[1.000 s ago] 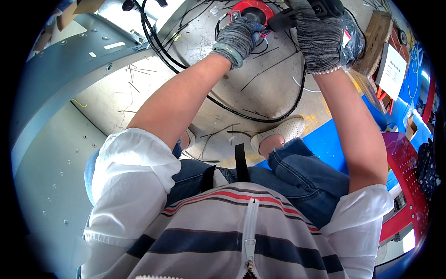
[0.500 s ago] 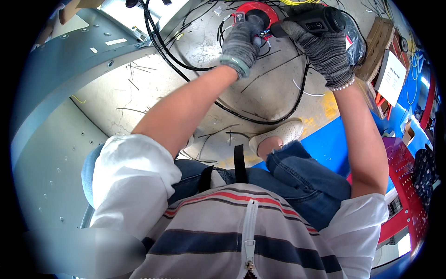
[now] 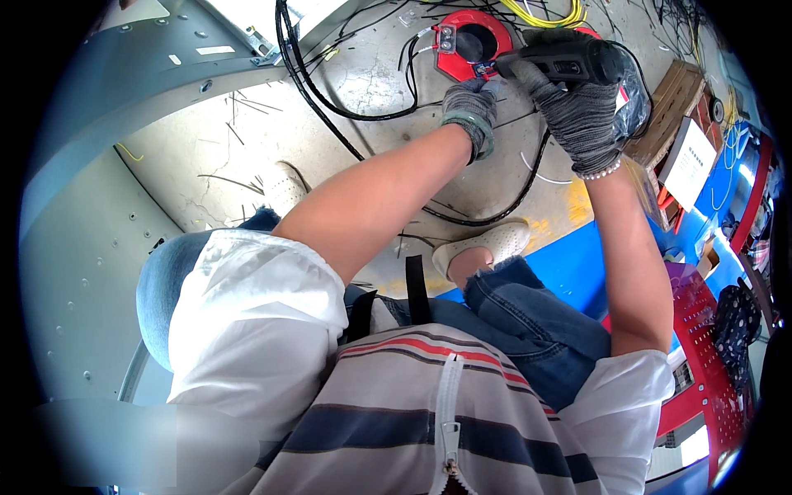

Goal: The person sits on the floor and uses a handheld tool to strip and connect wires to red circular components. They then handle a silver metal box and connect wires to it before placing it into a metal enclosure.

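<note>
My right hand [image 3: 571, 124], in a dark grey knitted glove, is wrapped around a black handheld power tool [image 3: 590, 62]. Its front end points left. At that tip my gloved left hand [image 3: 472, 106] has its fingers drawn together beside a small blue and red piece [image 3: 485, 70]. What the left fingers pinch is hidden. Just beyond them on the floor lies a red ring-shaped part [image 3: 455, 64] with a dark round centre. A small clear-covered terminal block [image 3: 446, 39] sits on its left side, with thin wires running from it.
Black cables [image 3: 318, 115] loop over the concrete floor among scattered wire offcuts. A yellow cable coil [image 3: 549, 15] lies at the far side. A grey metal cabinet panel [image 3: 91, 272] stands at left. A wooden crate [image 3: 664, 107] and a red perforated rack [image 3: 693, 346] are at right.
My left hand has come off the red part, moving right and nearer to me, so its dark centre and terminal block show. The right hand keeps hold of the tool.
</note>
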Demonstrator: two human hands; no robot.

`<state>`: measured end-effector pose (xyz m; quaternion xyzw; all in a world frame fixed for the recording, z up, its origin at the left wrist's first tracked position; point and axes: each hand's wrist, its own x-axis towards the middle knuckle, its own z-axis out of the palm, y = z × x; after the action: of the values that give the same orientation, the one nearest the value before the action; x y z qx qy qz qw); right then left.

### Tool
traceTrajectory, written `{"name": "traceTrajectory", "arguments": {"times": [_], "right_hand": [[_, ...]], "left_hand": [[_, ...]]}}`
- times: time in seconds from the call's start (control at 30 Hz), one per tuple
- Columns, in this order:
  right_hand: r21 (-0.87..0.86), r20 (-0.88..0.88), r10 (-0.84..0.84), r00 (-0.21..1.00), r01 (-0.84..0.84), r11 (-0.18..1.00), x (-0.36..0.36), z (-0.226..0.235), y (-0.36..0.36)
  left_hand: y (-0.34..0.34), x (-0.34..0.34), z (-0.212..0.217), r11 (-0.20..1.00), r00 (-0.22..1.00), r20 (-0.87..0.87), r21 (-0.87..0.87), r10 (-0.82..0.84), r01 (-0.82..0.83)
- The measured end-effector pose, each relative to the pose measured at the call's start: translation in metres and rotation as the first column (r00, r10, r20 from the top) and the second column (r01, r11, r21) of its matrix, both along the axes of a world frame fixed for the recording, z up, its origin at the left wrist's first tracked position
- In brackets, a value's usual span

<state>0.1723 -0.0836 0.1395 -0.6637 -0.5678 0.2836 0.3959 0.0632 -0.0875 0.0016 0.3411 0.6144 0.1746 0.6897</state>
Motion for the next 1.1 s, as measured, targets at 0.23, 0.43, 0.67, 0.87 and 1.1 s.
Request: {"name": "traceTrajectory", "arguments": {"times": [0.23,0.43,0.67,0.87,1.1], "right_hand": [[0.07,0.147,0.073,0.986,-0.084,0.994,-0.004,0.001,-0.002],[0.052,-0.171,0.149,0.974,-0.142,0.988,0.0,-0.014,-0.007],[0.046,-0.238,0.214,0.947,-0.209,0.977,-0.014,-0.009,-0.002],[0.031,0.009,0.109,0.994,-0.109,0.994,-0.011,-0.009,-0.001],[0.033,0.018,0.075,0.997,-0.076,0.997,-0.001,-0.017,-0.003]], "left_hand": [[0.004,-0.005,0.0,0.988,0.99,0.004,0.065,-0.144,0.143],[0.006,0.004,-0.034,0.731,0.757,-0.358,0.237,-0.547,0.64],[0.002,0.022,-0.096,0.838,0.865,-0.17,0.218,-0.472,0.5],[0.008,0.006,-0.026,0.947,0.95,-0.02,-0.09,-0.311,0.308],[0.004,0.002,0.0,0.991,0.989,0.099,-0.067,-0.108,0.114]]}}
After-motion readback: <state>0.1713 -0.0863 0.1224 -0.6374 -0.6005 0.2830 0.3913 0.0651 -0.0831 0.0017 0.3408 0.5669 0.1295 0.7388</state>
